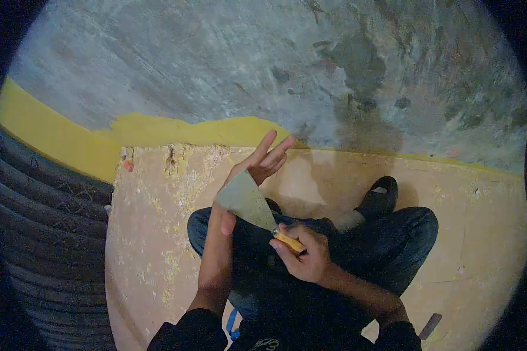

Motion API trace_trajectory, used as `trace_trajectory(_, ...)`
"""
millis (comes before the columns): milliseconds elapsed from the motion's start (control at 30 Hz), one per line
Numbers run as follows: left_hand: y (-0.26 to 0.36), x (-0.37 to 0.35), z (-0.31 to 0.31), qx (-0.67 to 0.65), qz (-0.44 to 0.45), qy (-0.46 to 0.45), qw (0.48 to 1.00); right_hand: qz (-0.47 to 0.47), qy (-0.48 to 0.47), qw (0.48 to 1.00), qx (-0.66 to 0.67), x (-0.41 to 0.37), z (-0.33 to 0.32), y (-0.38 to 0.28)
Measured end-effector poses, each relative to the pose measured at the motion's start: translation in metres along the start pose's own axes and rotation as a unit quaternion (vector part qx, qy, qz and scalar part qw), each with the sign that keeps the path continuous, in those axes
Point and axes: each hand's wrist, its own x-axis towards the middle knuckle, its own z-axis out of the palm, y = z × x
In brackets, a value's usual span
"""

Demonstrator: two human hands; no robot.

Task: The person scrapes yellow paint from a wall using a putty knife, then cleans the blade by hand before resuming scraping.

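My right hand is closed round the yellow handle of a putty knife. The wide, whitish blade points up and to the left, overlapping the palm and wrist of my left hand. The fingers of that hand are stretched out toward the grey-blue surface, and its thumb shows below the blade. Part of the left palm is hidden behind the blade. Both hands are above my crossed legs in dark trousers.
Ahead lies a mottled grey-blue surface with dark patches, edged by a yellow band. I sit on a pale, flaking surface. Dark ridged rings like stacked tyres stand at left. A dark flat strip lies lower right.
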Motion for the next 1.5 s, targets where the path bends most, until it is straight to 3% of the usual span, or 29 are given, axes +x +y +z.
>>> trace_trajectory(33,0.015,0.010,0.019,0.001,0.000,0.000,1.000,0.003,0.003,1.000,0.004,-0.001,0.000,0.000)
trace_trajectory(67,0.043,0.028,0.054,-0.018,-0.108,0.140,0.984,0.004,0.003,1.000,0.005,-0.002,0.002,0.000)
trace_trajectory(100,0.058,0.037,0.073,-0.037,-0.212,0.277,0.936,0.002,0.010,1.000,0.009,-0.003,0.003,0.001)
trace_trajectory(133,0.054,0.033,0.068,-0.038,-0.213,0.278,0.936,0.000,0.016,1.000,0.014,-0.004,0.003,0.002)
trace_trajectory(233,0.019,0.008,0.020,0.011,-0.087,0.100,0.991,0.003,-0.001,1.000,0.015,-0.003,0.001,-0.003)
trace_trajectory(300,0.010,0.000,0.004,0.044,-0.003,-0.022,0.999,0.009,-0.002,1.000,0.017,-0.003,0.001,-0.004)
trace_trajectory(533,0.031,-0.001,0.011,0.073,0.004,-0.024,0.997,-0.020,-0.018,1.000,0.007,-0.008,0.005,-0.005)
trace_trajectory(600,0.038,-0.003,0.018,0.110,-0.129,0.114,0.979,-0.026,-0.014,0.999,0.011,-0.007,0.006,-0.007)
trace_trajectory(633,0.035,-0.006,0.011,0.110,-0.130,0.114,0.979,-0.034,-0.009,0.999,0.013,-0.006,0.006,-0.007)
trace_trajectory(700,0.028,-0.010,-0.005,0.084,-0.053,0.024,0.995,-0.055,-0.053,0.997,0.002,-0.005,0.001,-0.008)
trace_trajectory(767,0.025,-0.013,-0.004,0.046,-0.043,0.047,0.997,-0.076,-0.098,0.992,-0.010,-0.006,0.001,-0.008)
trace_trajectory(833,0.026,-0.011,0.007,0.009,-0.032,0.069,0.997,-0.073,-0.044,0.996,0.011,-0.008,0.004,-0.008)
trace_trajectory(900,0.029,-0.011,0.029,-0.166,0.068,0.092,0.979,-0.039,-0.019,0.998,-0.038,-0.005,-0.003,0.000)
trace_trajectory(1000,0.032,-0.017,0.042,-0.170,0.077,0.103,0.977,0.028,0.025,0.989,-0.141,0.007,-0.019,0.017)
trace_trajectory(1067,0.035,-0.019,0.048,-0.189,0.066,0.108,0.974,-0.059,0.101,0.984,-0.138,0.018,-0.025,0.024)
trace_trajectory(1200,0.027,-0.027,0.061,-0.295,0.060,0.113,0.947,-0.071,0.103,0.975,-0.185,0.024,-0.032,0.025)
trace_trajectory(1333,0.025,-0.030,0.073,-0.307,0.058,0.122,0.942,-0.082,0.106,0.963,-0.232,0.022,-0.027,0.026)
trace_trajectory(1433,0.034,-0.018,0.084,-0.266,0.056,0.160,0.949,-0.107,0.086,0.957,-0.256,0.014,-0.021,0.038)
trace_trajectory(1500,0.038,-0.008,0.092,-0.271,0.083,0.236,0.929,-0.135,0.080,0.956,-0.248,0.009,-0.016,0.038)
